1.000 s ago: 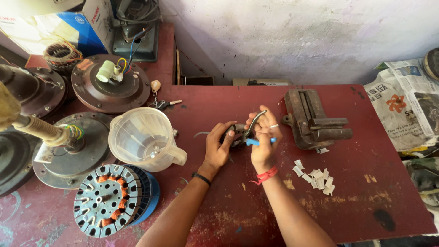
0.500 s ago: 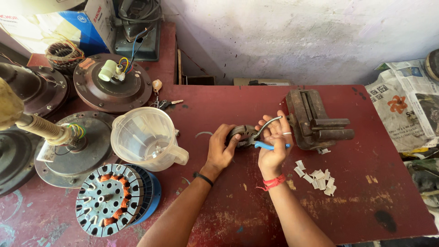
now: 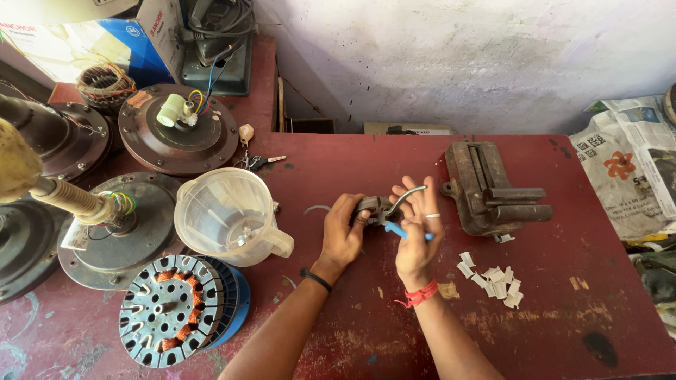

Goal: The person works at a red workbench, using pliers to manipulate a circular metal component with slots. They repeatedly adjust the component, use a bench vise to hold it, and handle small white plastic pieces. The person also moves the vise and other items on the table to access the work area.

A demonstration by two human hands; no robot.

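My left hand [image 3: 342, 233] grips the dark head of a pair of pliers [image 3: 377, 208] over the red table [image 3: 549, 324]. My right hand [image 3: 417, 229] holds the handles, one bare metal and curved upward, the other sleeved in blue; its fingers are partly spread. A ring sits on one right finger and a red thread band on that wrist; a black band circles the left wrist. What the jaws pinch is hidden by my left fingers.
A rusty bench vise [image 3: 491, 188] lies right of my hands, small white paper pieces [image 3: 493, 278] below it. A clear plastic jug [image 3: 227, 216], a copper-wound stator [image 3: 174, 309], several fan motor housings [image 3: 177, 127], keys [image 3: 255, 162] and newspaper [image 3: 629, 169] surround the area.
My hands drifted slightly right and my right fingers opened wider, spreading the plier handles apart. Other things stay put.
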